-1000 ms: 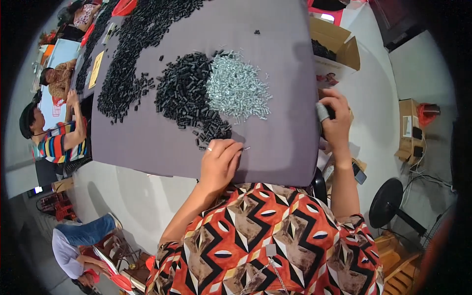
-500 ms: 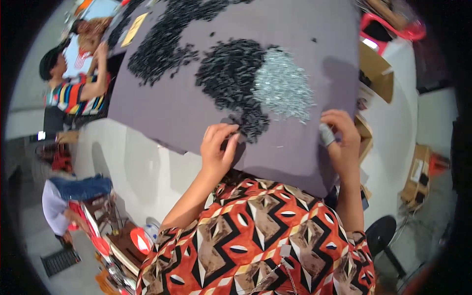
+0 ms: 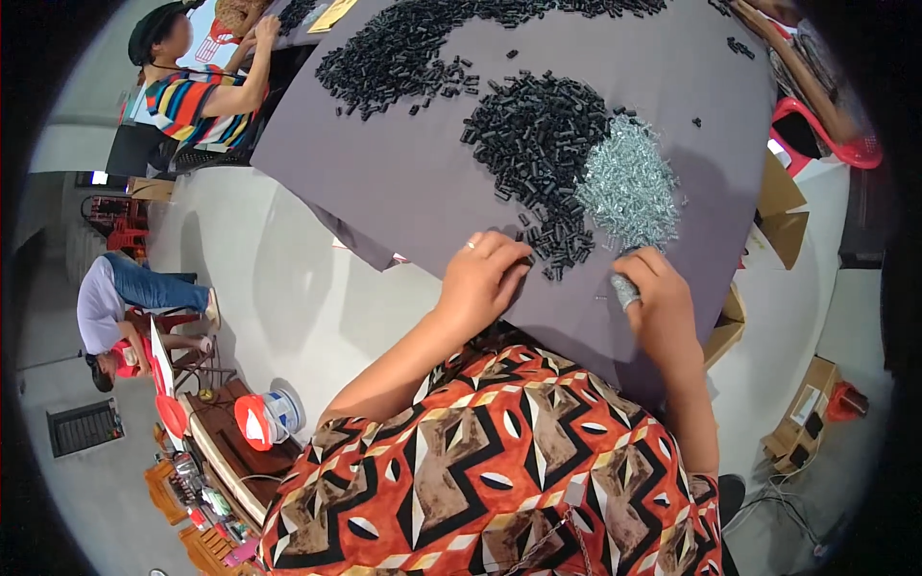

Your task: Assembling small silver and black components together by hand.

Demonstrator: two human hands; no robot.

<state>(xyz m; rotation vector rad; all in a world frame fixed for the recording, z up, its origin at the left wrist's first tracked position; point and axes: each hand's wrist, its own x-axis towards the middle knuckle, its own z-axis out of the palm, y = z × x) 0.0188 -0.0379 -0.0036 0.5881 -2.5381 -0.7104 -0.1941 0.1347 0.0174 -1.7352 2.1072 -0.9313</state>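
Note:
A heap of short black tube-like pieces (image 3: pixel 533 134) lies on the grey-covered table (image 3: pixel 413 182). Against its right side rests a heap of small shiny silver pieces (image 3: pixel 629 187), slim like screws. My left hand (image 3: pixel 483 280), with a ring, is at the near tip of the black heap, its fingers curled toward the thumb. Whatever it holds is hidden. My right hand (image 3: pixel 661 302) has its bent fingertips at the near edge of the silver heap. A grey covering wraps its thumb, and anything between the fingers is too small to make out.
More black pieces (image 3: pixel 384 62) spread across the far side. A person in a striped shirt (image 3: pixel 197 101) works at the far left; another person's arm (image 3: pixel 802 67) shows at far right beside a pink-red basket (image 3: pixel 850 149). Cardboard boxes (image 3: pixel 783 211) stand right of the table.
My right hand has moved from near the table's right edge to the silver heap, its fingers drawing closer together. My left hand stays by the black heap's near tip. The whole view has shifted.

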